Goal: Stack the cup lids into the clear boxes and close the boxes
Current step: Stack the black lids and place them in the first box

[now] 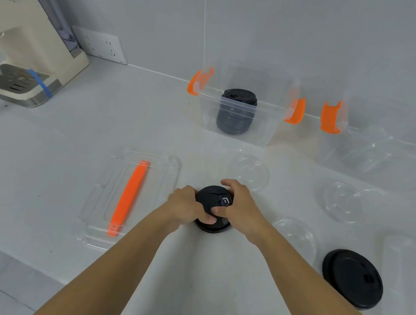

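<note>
Both my hands grip a small stack of black cup lids [211, 199] standing on the white counter. My left hand [186, 205] holds its left side, thumb across the front; my right hand [238, 207] curls over its right side. A clear box [239, 124] with orange latches stands open at the back and holds a tall stack of black lids [236, 112]. A second clear box [384, 151] to its right holds clear lids. Another black lid [352, 277] lies at the right. Clear lids lie loose nearby [249, 172], [343, 201], [296, 236].
A clear box cover with an orange handle [127, 197] lies flat left of my hands. Another cover [407, 260] lies at the right edge. A cream drinks machine [25, 40] stands at the back left beside a wall socket [101, 45]. The counter's front edge [34, 264] runs lower left.
</note>
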`<state>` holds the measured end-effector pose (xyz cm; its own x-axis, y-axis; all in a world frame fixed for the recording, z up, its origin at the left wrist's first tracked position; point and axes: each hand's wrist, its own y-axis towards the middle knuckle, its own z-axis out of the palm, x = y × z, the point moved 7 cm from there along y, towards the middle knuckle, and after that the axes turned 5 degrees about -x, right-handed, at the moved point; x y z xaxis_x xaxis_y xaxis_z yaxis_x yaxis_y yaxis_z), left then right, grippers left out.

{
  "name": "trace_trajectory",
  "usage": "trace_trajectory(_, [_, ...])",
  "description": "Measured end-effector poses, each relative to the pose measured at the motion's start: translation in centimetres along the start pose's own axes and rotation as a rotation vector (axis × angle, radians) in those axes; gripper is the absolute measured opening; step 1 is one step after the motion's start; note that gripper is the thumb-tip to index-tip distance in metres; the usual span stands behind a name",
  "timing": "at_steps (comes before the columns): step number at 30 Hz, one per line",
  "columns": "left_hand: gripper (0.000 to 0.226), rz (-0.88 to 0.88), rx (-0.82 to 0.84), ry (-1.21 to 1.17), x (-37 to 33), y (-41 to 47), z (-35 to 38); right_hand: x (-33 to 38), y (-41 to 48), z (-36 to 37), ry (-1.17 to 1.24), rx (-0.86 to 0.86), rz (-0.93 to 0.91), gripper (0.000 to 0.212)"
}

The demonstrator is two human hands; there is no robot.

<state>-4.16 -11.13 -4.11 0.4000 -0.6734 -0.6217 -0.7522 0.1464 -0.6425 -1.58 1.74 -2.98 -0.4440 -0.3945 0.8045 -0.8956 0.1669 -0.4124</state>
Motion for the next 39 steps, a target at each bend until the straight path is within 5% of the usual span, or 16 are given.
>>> trace_trajectory(4, [0.082, -0.053, -0.063, -0.055, -0.3, -1.1, -0.5, 0.0, -0.1, -0.2, 0.152, 0.057, 0.043, 0.069])
trace_trajectory(8, [0.066, -0.021, 0.059, -0.178, -1.4, -1.5, -0.4, 0.3, 0.0, -1.0, 0.232, 0.031, 0.062, 0.068])
trace_trajectory(18, [0.036, 0.164, 0.101, -0.415, -8.1, -2.7, 0.2, 1.8, -1.0, -7.9, 0.352, -0.318, -0.056, 0.036])
trace_trajectory(21, [0.029, 0.256, 0.089, -0.388, -10.7, -3.4, 1.3, 1.8, -2.5, -10.5, 0.364, -0.413, -0.081, 0.045])
trace_trajectory(28, [0.025, 0.414, 0.201, -0.353, -16.2, -5.8, 6.1, 0.8, -7.7, -17.0, 0.398, -0.608, -0.120, 0.026])
trace_trajectory(39, [0.024, 0.479, 0.424, -0.147, -18.0, -8.9, 15.3, -6.9, -14.9, -20.2, 0.517, -0.824, 0.045, 0.025])
